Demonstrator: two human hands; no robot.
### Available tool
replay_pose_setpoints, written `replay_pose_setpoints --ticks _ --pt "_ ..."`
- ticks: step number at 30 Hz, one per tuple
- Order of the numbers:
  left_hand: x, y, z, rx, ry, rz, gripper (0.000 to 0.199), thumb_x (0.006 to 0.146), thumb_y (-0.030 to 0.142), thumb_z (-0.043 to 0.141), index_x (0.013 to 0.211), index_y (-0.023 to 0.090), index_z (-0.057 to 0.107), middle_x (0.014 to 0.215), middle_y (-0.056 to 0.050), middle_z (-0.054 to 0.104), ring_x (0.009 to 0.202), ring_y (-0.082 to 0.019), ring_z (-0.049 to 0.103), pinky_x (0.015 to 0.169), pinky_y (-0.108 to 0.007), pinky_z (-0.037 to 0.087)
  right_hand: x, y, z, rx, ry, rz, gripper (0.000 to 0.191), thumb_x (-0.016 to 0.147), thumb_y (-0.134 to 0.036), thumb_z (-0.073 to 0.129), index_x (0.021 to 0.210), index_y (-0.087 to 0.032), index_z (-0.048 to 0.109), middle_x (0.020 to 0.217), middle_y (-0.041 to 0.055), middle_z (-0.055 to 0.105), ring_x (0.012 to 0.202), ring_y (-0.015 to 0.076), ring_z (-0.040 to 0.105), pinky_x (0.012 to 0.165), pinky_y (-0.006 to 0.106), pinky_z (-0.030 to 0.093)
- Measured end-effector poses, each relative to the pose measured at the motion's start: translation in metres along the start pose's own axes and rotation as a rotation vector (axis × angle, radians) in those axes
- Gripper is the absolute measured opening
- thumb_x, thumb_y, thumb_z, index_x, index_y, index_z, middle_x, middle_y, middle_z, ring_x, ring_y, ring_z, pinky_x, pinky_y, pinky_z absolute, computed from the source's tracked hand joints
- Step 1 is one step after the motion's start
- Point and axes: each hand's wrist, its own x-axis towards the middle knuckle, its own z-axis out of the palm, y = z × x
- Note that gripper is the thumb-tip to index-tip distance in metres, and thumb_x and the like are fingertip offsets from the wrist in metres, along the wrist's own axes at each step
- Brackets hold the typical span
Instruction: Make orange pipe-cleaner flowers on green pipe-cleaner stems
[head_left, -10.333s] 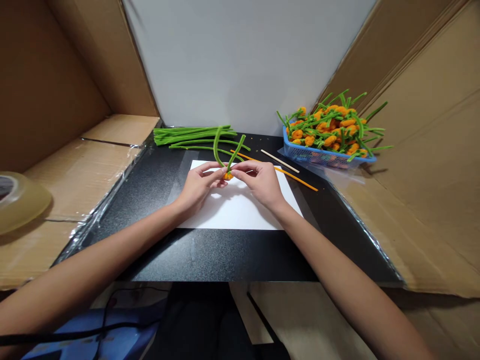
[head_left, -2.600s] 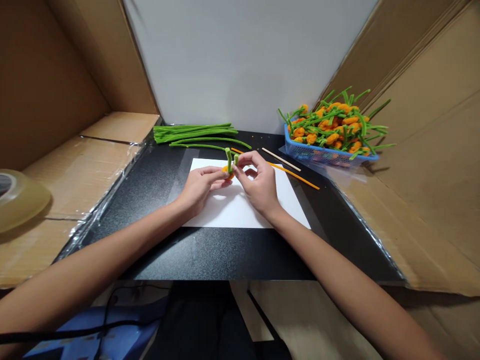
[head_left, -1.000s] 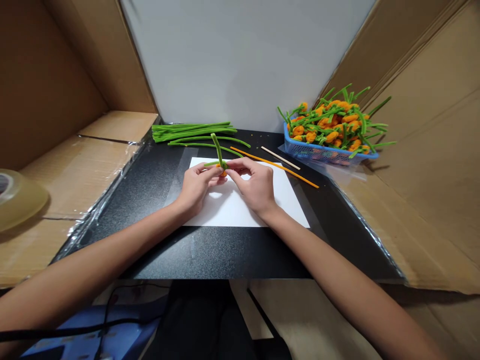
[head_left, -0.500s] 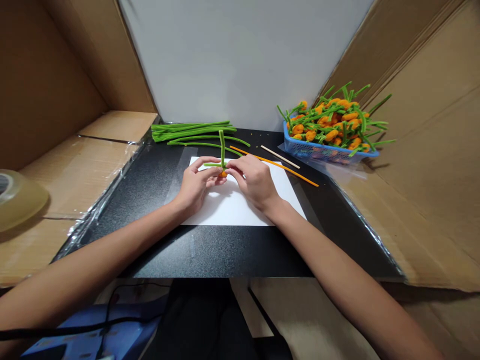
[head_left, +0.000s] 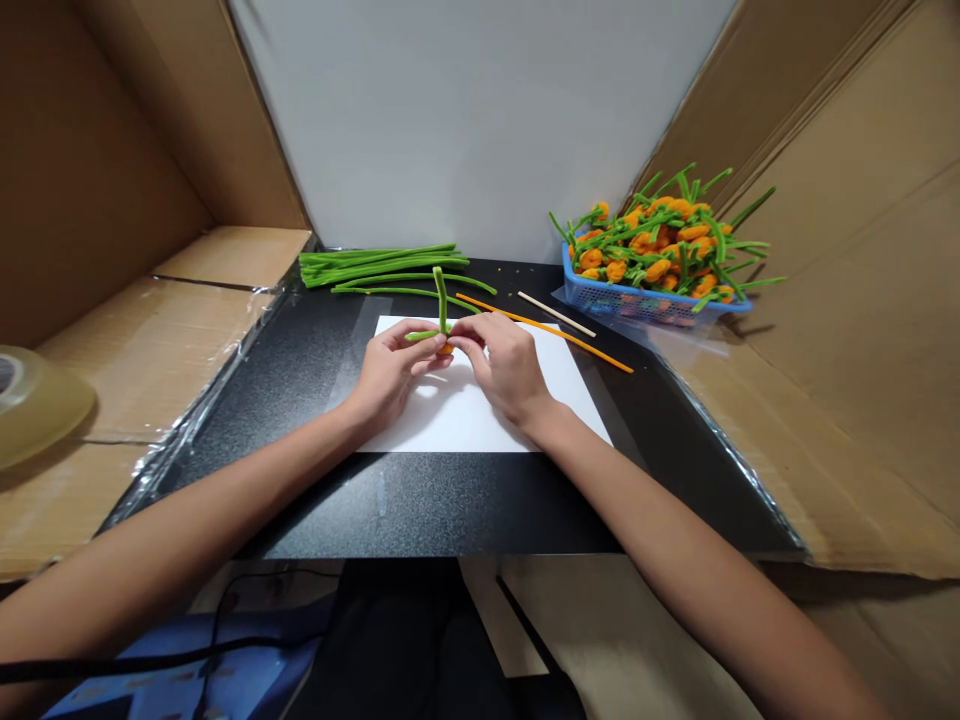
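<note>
Above the white sheet point(head_left: 480, 420), both my hands pinch a small pipe-cleaner flower point(head_left: 441, 302) with an orange head and green stems. One green stem stands upright and another short piece points left. My left hand point(head_left: 394, 372) is closed around the orange head from the left. From the right, my right hand point(head_left: 510, 365) pinches at the joint of head and stem with thumb and forefinger. The fingers hide most of the orange head. Just behind the hands lie an orange pipe cleaner point(head_left: 555, 328) and a pale thin stick point(head_left: 556, 313).
A bundle of green pipe cleaners point(head_left: 375, 265) lies at the back left. At the back right a blue basket point(head_left: 652, 300) is heaped with orange and green pieces. A tape roll point(head_left: 52, 405) rests on the cardboard at left. Cardboard walls flank the black table point(head_left: 450, 505).
The upright green stem has tilted slightly left, and the short green piece has turned a little downward. Both hands keep their pinch in nearly the same place. The view has shifted slightly.
</note>
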Motion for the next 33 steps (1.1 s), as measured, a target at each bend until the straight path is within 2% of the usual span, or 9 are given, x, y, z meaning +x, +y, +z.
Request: replay_pose_setpoints --ticks 5,8,12,17,20,25,29,33 --pt "-0.003 -0.003 0.004 -0.003 0.092 0.055 0.021 0.062 0.02 0.085 0.079 0.015 0.072 0.084 -0.005 0.072 0.078 -0.015 0.068 0.082 -0.031 0.057 0.001 -0.008 0.003 -0.095 -0.029 -0.037 0.022 0.098 -0.019 0.046 0.091 -0.017 0.066 0.089 0.0113 0.068 0.085 0.0243 0.055 0.081 0.038 0.043" --pt "-0.006 -0.006 0.005 0.029 0.1 0.123 0.021 0.065 0.023 0.085 0.08 0.016 0.072 0.084 -0.004 0.073 0.079 -0.015 0.068 0.082 -0.031 0.057 0.003 -0.015 0.005 -0.064 0.006 0.021 0.02 0.096 -0.017 0.047 0.086 -0.018 0.064 0.086 0.0106 0.067 0.083 0.0235 0.055 0.079 0.037 0.042" --pt "-0.01 -0.006 0.006 0.123 0.065 0.254 0.021 0.069 0.028 0.085 0.082 0.018 0.072 0.085 -0.003 0.073 0.077 -0.015 0.068 0.081 -0.031 0.057 0.006 -0.021 0.005 0.196 0.058 0.249 0.014 0.089 -0.016 0.053 0.078 -0.018 0.061 0.076 0.0039 0.064 0.07 0.0171 0.055 0.068 0.031 0.041" --pt "-0.014 -0.001 0.008 0.303 0.078 0.356 0.022 0.071 0.032 0.084 0.08 0.018 0.071 0.087 -0.004 0.071 0.085 -0.017 0.068 0.082 -0.029 0.055 0.01 -0.02 0.001 0.76 -0.124 0.684 0.026 0.084 -0.022 0.056 0.059 -0.017 0.053 0.054 -0.0026 0.047 0.052 0.0101 0.041 0.05 0.024 0.031" --pt "-0.014 0.002 0.008 0.333 0.08 0.339 0.025 0.07 0.034 0.085 0.08 0.017 0.069 0.085 -0.004 0.07 0.082 -0.017 0.068 0.08 -0.028 0.055 0.011 -0.019 -0.002 0.927 -0.131 0.756 0.024 0.082 -0.029 0.063 0.062 -0.016 0.057 0.056 -0.0019 0.05 0.053 0.0091 0.043 0.05 0.023 0.032" --pt "-0.009 -0.001 0.005 0.281 0.052 0.304 0.033 0.068 0.04 0.086 0.083 0.017 0.067 0.09 -0.006 0.072 0.078 -0.017 0.069 0.077 -0.031 0.057 0.012 -0.015 -0.002 0.81 -0.051 0.701 0.022 0.077 -0.036 0.071 0.072 -0.015 0.066 0.061 -0.0008 0.059 0.057 0.0108 0.048 0.056 0.025 0.038" --pt "-0.009 -0.002 0.005 0.301 0.039 0.346 0.029 0.071 0.038 0.085 0.082 0.018 0.069 0.087 -0.004 0.072 0.076 -0.016 0.068 0.077 -0.03 0.057 0.012 -0.014 -0.001 0.652 -0.062 0.628 0.015 0.081 -0.025 0.065 0.068 -0.016 0.065 0.063 0.0003 0.061 0.057 0.0118 0.05 0.058 0.027 0.039" --pt "-0.014 0.0 0.007 0.349 0.053 0.411 0.023 0.073 0.036 0.084 0.08 0.018 0.071 0.082 -0.003 0.069 0.077 -0.016 0.068 0.078 -0.028 0.056 0.013 -0.025 -0.005 0.384 -0.044 0.557 0.014 0.079 -0.015 0.06 0.065 -0.018 0.063 0.061 -0.0002 0.061 0.057 0.0136 0.051 0.059 0.028 0.038"
